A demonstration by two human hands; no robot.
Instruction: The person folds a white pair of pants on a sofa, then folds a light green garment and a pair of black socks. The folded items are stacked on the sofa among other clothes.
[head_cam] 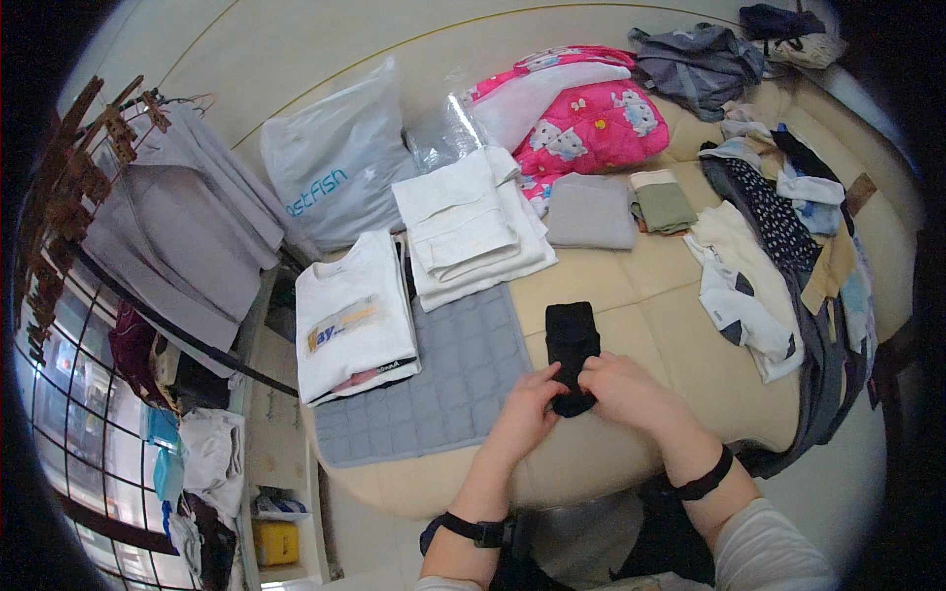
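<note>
A black sock (572,336), or a pair laid together, lies lengthwise on the beige cushioned seat (606,277) in front of me. My left hand (531,408) pinches its lower left edge between thumb and fingers. On the opposite edge, my right hand (628,390) has hold of the fabric with bent fingers. The sock's near end shows between both hands and rests on the seat. Left of it, a folded white printed T-shirt (347,318) tops a small stack on a grey quilted mat (462,369).
Behind are folded white garments (473,221), a grey folded cloth (591,214), green folded clothing (663,203), a white plastic bag (332,155) and a pink quilt (591,122). Loose clothes (776,214) are heaped at right. A drying rack with a hanging shirt (192,229) stands left.
</note>
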